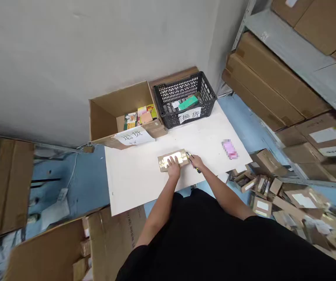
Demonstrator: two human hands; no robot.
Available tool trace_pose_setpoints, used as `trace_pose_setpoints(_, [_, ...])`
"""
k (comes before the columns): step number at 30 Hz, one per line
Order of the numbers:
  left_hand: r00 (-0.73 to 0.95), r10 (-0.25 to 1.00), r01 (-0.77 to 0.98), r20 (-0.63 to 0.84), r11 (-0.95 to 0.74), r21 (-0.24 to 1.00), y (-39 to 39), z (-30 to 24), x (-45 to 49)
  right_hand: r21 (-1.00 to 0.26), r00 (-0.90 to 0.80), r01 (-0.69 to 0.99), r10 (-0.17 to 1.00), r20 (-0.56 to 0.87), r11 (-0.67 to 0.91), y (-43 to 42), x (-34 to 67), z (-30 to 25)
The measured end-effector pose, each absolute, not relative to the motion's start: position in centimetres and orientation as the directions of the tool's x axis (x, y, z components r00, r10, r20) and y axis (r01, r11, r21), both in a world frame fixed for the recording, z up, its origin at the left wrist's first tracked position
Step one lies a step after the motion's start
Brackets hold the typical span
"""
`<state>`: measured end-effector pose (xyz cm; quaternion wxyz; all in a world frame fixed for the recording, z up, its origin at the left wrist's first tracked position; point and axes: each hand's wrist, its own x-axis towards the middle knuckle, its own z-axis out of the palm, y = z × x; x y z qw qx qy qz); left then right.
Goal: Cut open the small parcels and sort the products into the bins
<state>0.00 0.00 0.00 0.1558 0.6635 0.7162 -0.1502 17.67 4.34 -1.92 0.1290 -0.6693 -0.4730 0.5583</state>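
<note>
A small taped cardboard box (162, 163) with a shiny label lies on the white table (135, 175). My left hand (174, 168) rests on top of the box, fingers spread over its label. In my right hand (196, 161) is a utility knife (190, 157) with a black and yellow handle. Its tip is at the box's right end; whether the blade touches the cardboard is too small to tell.
Behind stand an open carton (106, 113) with small packages and a black plastic crate (168, 117) holding a green box (188, 102). A pixelated pink item (229, 149) lies at right. Shelves (291, 43) with cartons and piled parcels (302, 201) flank the table.
</note>
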Motion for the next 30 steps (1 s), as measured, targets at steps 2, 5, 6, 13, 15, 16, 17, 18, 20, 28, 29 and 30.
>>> trace_pose_setpoints(2, [-0.074,0.899,0.996,-0.432,0.085,0.007,-0.1,-0.3,0.0,-0.685,-0.092,0.517,0.763,-0.64,-0.513,4.8,18.0,-1.7])
trace_pose_setpoints(5, [-0.071,0.892,0.995,-0.447,0.094,0.029,0.0,-0.7,-0.1,-0.663,-0.128,0.564,0.741,-0.659,-0.492,5.2,18.5,-1.3])
trace_pose_setpoints(6, [-0.067,0.89,0.995,-0.451,0.093,0.035,0.1,-0.9,-0.1,-0.654,-0.14,0.581,0.732,-0.666,-0.484,5.3,18.7,-1.1])
trace_pose_setpoints(13, [-0.063,0.882,0.993,-0.467,0.103,0.06,0.4,-1.2,-0.5,-0.622,-0.213,0.654,0.685,-0.697,-0.43,3.0,21.1,-0.8])
trace_pose_setpoints(15, [-0.054,0.884,0.993,-0.464,0.095,0.064,0.6,-1.0,-0.6,-0.632,-0.224,0.631,0.674,-0.703,-0.449,2.3,22.2,-1.4])
trace_pose_setpoints(16, [-0.05,0.884,0.994,-0.465,0.091,0.067,0.8,-0.8,-0.7,-0.638,-0.195,0.599,0.685,-0.702,-0.483,2.1,22.7,-1.8])
trace_pose_setpoints(17, [-0.044,0.885,0.993,-0.464,0.088,0.073,1.1,-0.6,-0.9,-0.639,-0.138,0.558,0.7,-0.701,-0.529,2.0,23.1,-2.3])
trace_pose_setpoints(18, [-0.039,0.886,0.993,-0.462,0.087,0.082,1.5,-0.4,-1.1,-0.633,-0.059,0.513,0.712,-0.7,-0.58,2.1,23.4,-2.8])
trace_pose_setpoints(20, [-0.028,0.89,0.991,-0.456,0.085,0.107,2.4,0.2,-2.0,-0.608,0.09,0.445,0.708,-0.7,-0.658,2.7,23.6,-3.7])
trace_pose_setpoints(28, [-0.036,0.918,0.98,-0.394,0.11,0.167,3.5,1.7,-7.8,-0.641,0.384,0.446,0.78,-0.493,-0.625,4.8,24.0,-5.9])
trace_pose_setpoints(29, [-0.061,0.919,0.981,-0.391,0.128,0.149,3.2,1.7,-7.9,-0.657,0.421,0.448,0.791,-0.443,-0.606,4.5,23.8,-6.0])
trace_pose_setpoints(30, [-0.09,0.919,0.98,-0.383,0.149,0.128,2.9,1.8,-7.8,-0.679,0.427,0.45,0.808,-0.406,-0.58,4.0,23.3,-6.0])
